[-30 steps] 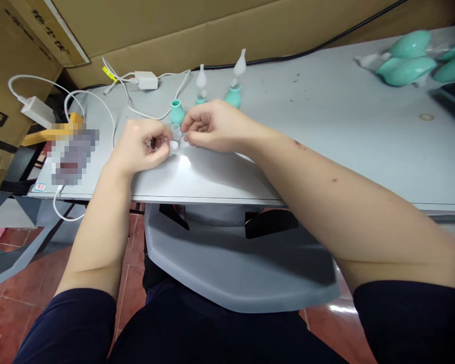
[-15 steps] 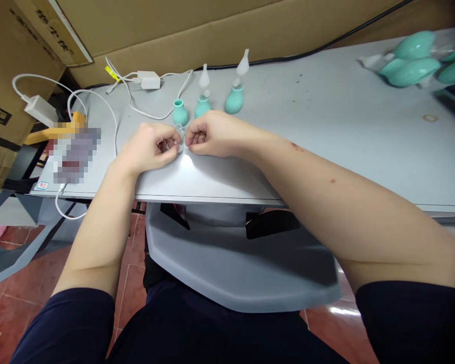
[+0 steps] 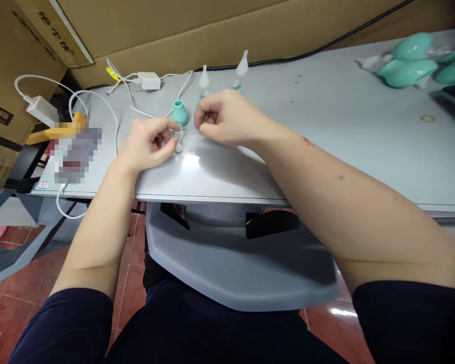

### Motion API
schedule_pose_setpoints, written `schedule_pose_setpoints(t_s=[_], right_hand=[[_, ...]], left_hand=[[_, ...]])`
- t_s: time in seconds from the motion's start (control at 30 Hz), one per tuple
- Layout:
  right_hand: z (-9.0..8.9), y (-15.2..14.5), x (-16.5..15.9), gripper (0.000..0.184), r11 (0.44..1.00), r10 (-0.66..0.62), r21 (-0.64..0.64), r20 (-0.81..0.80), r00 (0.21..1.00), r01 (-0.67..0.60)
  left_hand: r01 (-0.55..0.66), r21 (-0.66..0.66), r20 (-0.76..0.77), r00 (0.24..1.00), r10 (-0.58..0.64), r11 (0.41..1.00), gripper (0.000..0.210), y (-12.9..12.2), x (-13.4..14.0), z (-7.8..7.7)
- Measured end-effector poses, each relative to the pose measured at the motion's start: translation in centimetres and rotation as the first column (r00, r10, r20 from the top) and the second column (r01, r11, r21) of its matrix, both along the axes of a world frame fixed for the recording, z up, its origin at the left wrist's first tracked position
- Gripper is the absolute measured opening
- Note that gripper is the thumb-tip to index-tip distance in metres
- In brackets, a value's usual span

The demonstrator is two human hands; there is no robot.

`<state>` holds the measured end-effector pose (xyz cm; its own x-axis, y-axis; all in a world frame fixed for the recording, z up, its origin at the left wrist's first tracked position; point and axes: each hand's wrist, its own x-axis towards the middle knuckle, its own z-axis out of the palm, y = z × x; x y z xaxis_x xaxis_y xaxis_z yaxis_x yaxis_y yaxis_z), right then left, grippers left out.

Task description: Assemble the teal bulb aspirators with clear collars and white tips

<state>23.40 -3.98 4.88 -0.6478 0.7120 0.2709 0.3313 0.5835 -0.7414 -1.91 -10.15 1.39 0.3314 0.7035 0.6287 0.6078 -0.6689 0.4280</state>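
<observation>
My left hand (image 3: pixel 147 144) rests on the table, thumb and forefinger apart beside small clear plastic pieces (image 3: pixel 179 134). A small whitish round piece (image 3: pixel 178 148) lies near its thumb tip. My right hand (image 3: pixel 227 117) hovers to the right with its fingers curled in; whether something tiny is pinched there is hidden. Between the hands, slightly behind, stands an uncapped teal squeeze bulb (image 3: pixel 179 114) with an open neck. Two more bulbs are mostly covered by my right hand. Near them show a translucent pointed nozzle (image 3: pixel 203 79) and another nozzle (image 3: pixel 242 64).
Several teal bulbs (image 3: pixel 409 72) with clear tips lie at the far right, near a pale ring (image 3: pixel 427 118). White cables and a charger (image 3: pixel 148 81) sit at the back left, a blurred-out phone-like item (image 3: pixel 79 154) before them. Cardboard (image 3: pixel 174 30) borders the back.
My right hand has moved away from the left, up and to the right, now covering two bulbs. My left thumb and forefinger have spread from the small clear pieces.
</observation>
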Motion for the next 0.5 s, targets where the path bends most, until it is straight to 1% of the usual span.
schedule_pose_setpoints(t_s=[0.07,0.1,0.13,0.17,0.23,0.3,0.33,0.37,0.43,0.5], right_hand=[[0.2,0.2,0.2,0.028,0.993,-0.087,0.066,-0.158,0.984,0.099],[0.3,0.4,0.4,0.024,0.984,-0.132,0.086,-0.217,0.967,0.153],[0.3,0.7,0.5,0.021,0.975,-0.170,0.095,-0.249,0.953,0.199],[0.2,1.0,0.7,0.022,0.969,-0.196,0.096,-0.252,0.948,0.226],[-0.2,1.8,1.0,0.040,0.966,-0.228,0.073,-0.212,0.950,0.248],[-0.8,2.5,1.0,0.052,0.965,-0.247,0.039,-0.179,0.952,0.257],[-1.2,2.9,0.9,0.052,0.967,-0.244,0.027,-0.176,0.953,0.253],[-1.6,3.2,0.8,0.049,0.972,-0.229,0.017,-0.180,0.957,0.236],[-2.2,3.5,0.3,0.033,0.979,-0.199,0.012,-0.197,0.960,0.205],[-2.5,3.6,-0.2,0.019,0.980,-0.191,0.006,-0.210,0.959,0.196]], left_hand=[[-0.053,0.096,0.094,0.995,0.044,0.994,0.013,0.3,0.0,-0.1],[-0.082,0.133,0.142,0.988,0.063,0.988,0.015,0.6,-0.1,-0.1],[-0.109,0.153,0.180,0.980,0.081,0.982,0.020,1.0,-0.2,0.0],[-0.129,0.161,0.207,0.974,0.095,0.978,0.026,1.4,-0.3,0.2],[-0.138,0.159,0.224,0.969,0.101,0.978,0.036,2.5,-0.5,0.9],[-0.107,0.161,0.221,0.973,0.070,0.981,0.037,3.9,-0.4,1.9],[-0.084,0.138,0.203,0.978,0.055,0.987,0.035,4.6,-0.2,2.6],[-0.059,0.092,0.163,0.986,0.044,0.994,0.032,5.3,0.1,3.3],[-0.021,-0.015,0.022,1.000,0.021,1.000,0.029,6.8,0.9,4.7],[-0.045,-0.107,-0.151,0.988,0.029,0.993,0.026,8.1,1.8,6.0]])
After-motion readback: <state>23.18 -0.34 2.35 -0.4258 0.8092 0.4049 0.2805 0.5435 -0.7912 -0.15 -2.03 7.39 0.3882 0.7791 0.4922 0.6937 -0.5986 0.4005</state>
